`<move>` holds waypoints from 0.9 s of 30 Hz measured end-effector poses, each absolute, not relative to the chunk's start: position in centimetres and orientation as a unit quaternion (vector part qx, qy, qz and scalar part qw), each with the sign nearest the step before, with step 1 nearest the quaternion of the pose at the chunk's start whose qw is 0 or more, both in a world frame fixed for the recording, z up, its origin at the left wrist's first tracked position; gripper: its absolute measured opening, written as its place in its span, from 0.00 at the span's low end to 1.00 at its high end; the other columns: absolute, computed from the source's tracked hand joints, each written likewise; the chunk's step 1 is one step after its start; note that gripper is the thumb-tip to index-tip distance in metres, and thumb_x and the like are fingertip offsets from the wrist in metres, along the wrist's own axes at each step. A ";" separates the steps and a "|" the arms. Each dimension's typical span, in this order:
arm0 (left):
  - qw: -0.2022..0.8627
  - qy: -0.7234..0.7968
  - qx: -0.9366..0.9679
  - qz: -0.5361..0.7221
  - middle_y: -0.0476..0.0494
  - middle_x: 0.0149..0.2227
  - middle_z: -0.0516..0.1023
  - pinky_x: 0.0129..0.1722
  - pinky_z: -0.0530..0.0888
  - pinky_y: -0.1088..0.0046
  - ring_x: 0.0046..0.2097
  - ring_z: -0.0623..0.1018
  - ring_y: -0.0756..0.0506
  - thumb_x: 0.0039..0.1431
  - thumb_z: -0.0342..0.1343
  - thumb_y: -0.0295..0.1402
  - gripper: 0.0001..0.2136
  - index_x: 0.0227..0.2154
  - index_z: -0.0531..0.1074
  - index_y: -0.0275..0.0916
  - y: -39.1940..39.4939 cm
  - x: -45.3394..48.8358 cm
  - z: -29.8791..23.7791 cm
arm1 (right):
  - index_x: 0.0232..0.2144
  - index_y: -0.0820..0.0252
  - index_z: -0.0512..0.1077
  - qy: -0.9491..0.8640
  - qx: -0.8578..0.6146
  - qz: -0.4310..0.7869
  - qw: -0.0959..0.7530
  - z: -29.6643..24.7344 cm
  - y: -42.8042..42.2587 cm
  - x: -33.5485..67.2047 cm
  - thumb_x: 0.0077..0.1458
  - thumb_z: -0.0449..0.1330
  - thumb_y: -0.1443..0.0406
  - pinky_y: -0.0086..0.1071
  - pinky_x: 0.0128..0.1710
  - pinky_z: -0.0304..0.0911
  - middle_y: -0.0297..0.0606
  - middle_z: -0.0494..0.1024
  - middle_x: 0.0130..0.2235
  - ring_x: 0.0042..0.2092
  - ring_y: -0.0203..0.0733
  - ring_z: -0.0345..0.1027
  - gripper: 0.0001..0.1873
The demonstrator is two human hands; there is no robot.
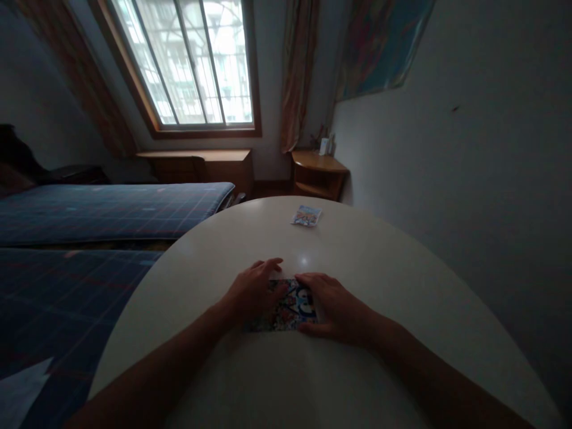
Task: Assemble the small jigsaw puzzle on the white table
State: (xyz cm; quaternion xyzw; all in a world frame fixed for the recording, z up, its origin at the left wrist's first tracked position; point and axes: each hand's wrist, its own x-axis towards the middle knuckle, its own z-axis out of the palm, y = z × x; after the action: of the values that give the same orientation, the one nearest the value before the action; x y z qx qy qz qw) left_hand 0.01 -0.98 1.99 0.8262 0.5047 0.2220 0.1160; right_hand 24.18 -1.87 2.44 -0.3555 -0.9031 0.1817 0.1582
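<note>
A flat rectangular picture sheet (292,304), printed with a busy multicoloured design and a blue-and-white figure, lies on the white round table (286,381). My left hand (257,289) rests over the sheet's left part, hiding some of it, with its fingers stretched out and apart. Along the right edge lies my right hand (328,304), thumb near the close corner and fingers at the far corner, spread apart. Whether the sheet is one piece or made of small pieces, I cannot tell.
A small printed packet (306,215) lies near the table's far edge. Beds with blue checked mattresses (111,205) stand to the left. A wooden corner shelf (319,161) and a desk (201,156) are beyond, below the window. A wall (469,196) runs along the right.
</note>
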 end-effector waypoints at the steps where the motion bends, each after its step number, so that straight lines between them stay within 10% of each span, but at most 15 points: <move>1: 0.126 0.478 0.845 0.205 0.40 0.54 0.74 0.55 0.71 0.58 0.57 0.71 0.38 0.60 0.59 0.43 0.30 0.62 0.57 0.40 -1.3 -0.4 2.2 | 0.63 0.64 0.58 -0.902 -0.358 0.178 0.162 2.4 -1.9 24.1 0.48 0.68 0.52 0.50 0.63 0.54 0.53 0.66 0.61 0.63 0.57 0.58 0.46; 7: 0.152 0.413 0.888 0.132 0.36 0.62 0.65 0.60 0.67 0.52 0.61 0.65 0.33 0.44 0.69 0.52 0.54 0.68 0.45 0.44 -2.2 -1.9 3.1 | 0.62 0.64 0.60 -0.891 -0.386 0.164 0.171 2.3 -1.8 23.6 0.48 0.68 0.52 0.51 0.62 0.55 0.53 0.68 0.60 0.61 0.57 0.60 0.44; 27: 0.231 0.413 0.862 0.183 0.37 0.61 0.62 0.61 0.65 0.50 0.62 0.63 0.32 0.39 0.74 0.48 0.53 0.66 0.50 0.49 -1.1 -1.9 1.6 | 0.62 0.65 0.57 -0.885 -0.383 0.190 0.184 1.8 -1.9 23.1 0.45 0.67 0.55 0.52 0.63 0.52 0.55 0.66 0.60 0.62 0.58 0.57 0.46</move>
State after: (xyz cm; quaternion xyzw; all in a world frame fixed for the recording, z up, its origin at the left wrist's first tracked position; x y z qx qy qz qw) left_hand -1.90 -1.06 1.56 0.8621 0.4125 0.1830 0.2306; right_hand 23.10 -1.94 1.83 -0.3826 -0.8852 0.1902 0.1839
